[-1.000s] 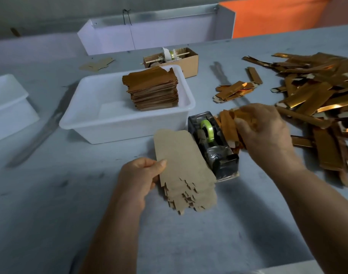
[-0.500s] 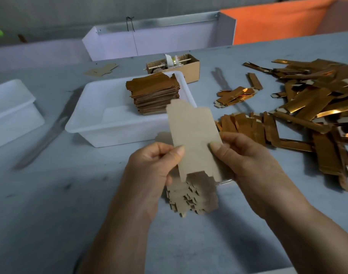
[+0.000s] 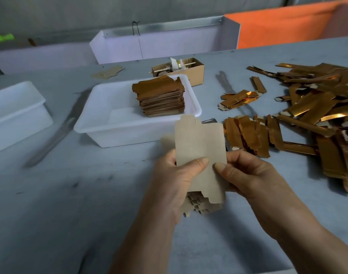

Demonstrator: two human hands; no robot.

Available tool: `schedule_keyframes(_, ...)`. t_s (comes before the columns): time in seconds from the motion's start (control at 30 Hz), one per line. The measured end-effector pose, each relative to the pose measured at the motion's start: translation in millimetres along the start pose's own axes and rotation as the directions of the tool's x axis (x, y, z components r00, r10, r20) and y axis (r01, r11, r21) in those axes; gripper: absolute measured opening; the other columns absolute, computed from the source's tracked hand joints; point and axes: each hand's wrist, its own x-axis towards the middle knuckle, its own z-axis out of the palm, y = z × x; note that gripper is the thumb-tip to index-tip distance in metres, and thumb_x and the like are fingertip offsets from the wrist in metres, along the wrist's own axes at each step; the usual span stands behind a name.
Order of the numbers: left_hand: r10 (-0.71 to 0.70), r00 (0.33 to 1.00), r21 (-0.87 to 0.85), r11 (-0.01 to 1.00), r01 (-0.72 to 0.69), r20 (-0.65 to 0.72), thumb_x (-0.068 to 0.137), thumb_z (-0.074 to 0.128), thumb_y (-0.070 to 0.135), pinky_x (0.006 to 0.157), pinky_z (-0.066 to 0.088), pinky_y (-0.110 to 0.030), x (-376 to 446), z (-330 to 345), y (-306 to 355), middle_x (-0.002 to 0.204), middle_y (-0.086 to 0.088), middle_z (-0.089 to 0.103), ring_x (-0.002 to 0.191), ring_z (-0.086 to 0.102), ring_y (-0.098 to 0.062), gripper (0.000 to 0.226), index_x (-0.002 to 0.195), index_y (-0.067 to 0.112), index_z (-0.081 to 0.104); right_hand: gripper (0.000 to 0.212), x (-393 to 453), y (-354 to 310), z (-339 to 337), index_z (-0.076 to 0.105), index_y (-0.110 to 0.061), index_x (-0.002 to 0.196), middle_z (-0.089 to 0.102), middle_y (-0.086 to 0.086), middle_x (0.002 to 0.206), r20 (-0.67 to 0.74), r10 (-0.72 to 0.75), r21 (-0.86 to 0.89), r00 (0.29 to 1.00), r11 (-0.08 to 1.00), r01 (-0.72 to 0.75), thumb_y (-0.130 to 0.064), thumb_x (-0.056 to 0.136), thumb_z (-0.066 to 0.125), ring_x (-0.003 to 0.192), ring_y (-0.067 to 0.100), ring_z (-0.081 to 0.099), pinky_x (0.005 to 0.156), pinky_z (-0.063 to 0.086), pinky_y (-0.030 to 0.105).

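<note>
- The card blank (image 3: 198,147) is flat, matte brown kraft board, die-cut with notched tabs at its far and near ends. It is held upright-tilted above the near middle of the table (image 3: 70,214).
- A fanned stack of blanks (image 3: 202,207) of the same dull board, edges stepped and jagged, shows just under the blank's near end.
- The left hand (image 3: 175,180) pinches the blank's left edge, thumb pressed flat on its face and fingers curled behind.
- The right hand (image 3: 248,175) pinches the right edge the same way, its thumb tip close to the left thumb.
- Just beyond, a smooth white plastic tub (image 3: 129,133) holds a neat pile of copper-faced blanks (image 3: 161,97).
- To the right, glossy gold folded strips (image 3: 317,107) lie in a loose, mirror-bright heap on the grey, scuffed table.
</note>
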Motion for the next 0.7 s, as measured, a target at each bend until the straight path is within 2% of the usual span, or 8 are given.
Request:
schedule_keyframes(0.13, 0.012, 1.0, -0.014, 1.0, -0.012, -0.025, 0.07, 0.08, 0.022, 0.067, 0.061, -0.048, -2, 5, -2, 0.084, -0.004, 0.076, 0.081, 0.072, -0.03, 0.026, 0.095, 0.02, 0.073, 0.006, 0, 0, -1, 0.066, -0.013, 0.081, 0.063, 0.014, 0.083, -0.014, -0.041, -0.082, 0.999, 0.996, 0.04, -0.015, 0.085, 0.063, 0.071, 0.009, 0.063, 0.056, 0.05, 0.013)
schedule_keyframes(0.27, 0.003, 1.0, -0.03, 1.0, -0.004, -0.025, 0.079, 0.076, 0.014, 0.054, 0.059, -0.036, -3, 5, -4, 0.081, -0.007, 0.075, 0.073, 0.072, -0.027, 0.014, 0.093, 0.015, 0.073, 0.011, -4, 3, -2, 0.065, -0.028, 0.083, 0.06, 0.0, 0.068, -0.03, -0.06, -0.126, 0.998, 0.99, 0.056, -0.017, 0.083, 0.065, 0.065, 0.002, 0.06, 0.052, 0.046, 0.009)
schedule_keyframes(0.37, 0.011, 1.0, -0.014, 1.0, -0.011, -0.018, 0.079, 0.074, 0.012, 0.062, 0.061, -0.038, -3, 7, -6, 0.081, -0.004, 0.076, 0.076, 0.072, -0.025, 0.015, 0.094, 0.016, 0.072, 0.02, -7, 5, 1, 0.053, -0.04, 0.09, 0.058, -0.009, 0.069, -0.103, -0.192, -0.425, 0.976, 0.896, 0.131, -0.027, 0.082, 0.067, 0.073, -0.006, 0.056, 0.054, 0.045, 0.009)
schedule_keyframes(0.47, 0.034, 0.999, 0.01, 0.999, -0.034, -0.021, 0.08, 0.074, 0.011, 0.061, 0.06, -0.032, -3, 9, -6, 0.081, -0.002, 0.076, 0.075, 0.072, -0.02, 0.015, 0.093, 0.018, 0.072, 0.028, -13, 3, 10, 0.044, -0.045, 0.084, 0.055, -0.016, 0.069, -0.106, -0.363, -0.572, 0.926, 0.784, 0.242, -0.029, 0.08, 0.067, 0.081, -0.021, 0.049, 0.058, 0.038, -0.003)
schedule_keyframes(0.5, 0.043, 0.999, 0.023, 0.999, -0.042, -0.03, 0.08, 0.074, 0.012, 0.063, 0.06, -0.032, -3, 10, -7, 0.082, -0.002, 0.076, 0.077, 0.072, -0.021, 0.015, 0.093, 0.018, 0.073, 0.025, -15, 2, 12, 0.043, -0.046, 0.084, 0.055, -0.015, 0.067, -0.092, -0.395, -0.58, 0.914, 0.768, 0.273, -0.034, 0.08, 0.065, 0.082, -0.022, 0.049, 0.057, 0.037, -0.004)
schedule_keyframes(0.57, 0.067, 0.997, 0.063, 0.996, -0.063, -0.049, 0.081, 0.073, 0.013, 0.069, 0.06, -0.04, -6, 11, -7, 0.081, -0.003, 0.075, 0.078, 0.072, -0.022, 0.012, 0.092, 0.018, 0.073, 0.012, -18, 0, 14, 0.047, -0.042, 0.085, 0.06, -0.009, 0.072, -0.066, -0.403, -0.514, 0.913, 0.797, 0.316, -0.051, 0.079, 0.053, 0.075, -0.011, 0.057, 0.054, 0.043, 0.003)
schedule_keyframes(0.63, 0.105, 0.994, 0.106, 0.989, -0.101, -0.037, 0.083, 0.071, 0.016, 0.066, 0.059, -0.043, -10, 12, -7, 0.077, -0.005, 0.074, 0.074, 0.071, -0.023, 0.004, 0.085, 0.019, 0.073, 0.025, -19, -1, 16, 0.053, -0.036, 0.088, 0.065, -0.012, 0.077, -0.043, -0.36, -0.365, 0.932, 0.874, 0.321, -0.056, 0.078, 0.045, 0.064, 0.001, 0.063, 0.054, 0.049, 0.013)
schedule_keyframes(0.7, 0.164, 0.986, 0.168, 0.972, -0.162, 0.003, 0.087, 0.067, 0.023, 0.062, 0.057, -0.043, -14, 12, -6, 0.073, -0.007, 0.072, 0.068, 0.069, -0.023, 0.009, 0.081, 0.02, 0.072, 0.026, -19, -3, 17, 0.055, -0.03, 0.089, 0.068, -0.008, 0.074, -0.044, -0.325, -0.283, 0.945, 0.911, 0.301, -0.053, 0.08, 0.044, 0.06, 0.006, 0.066, 0.055, 0.054, 0.02)
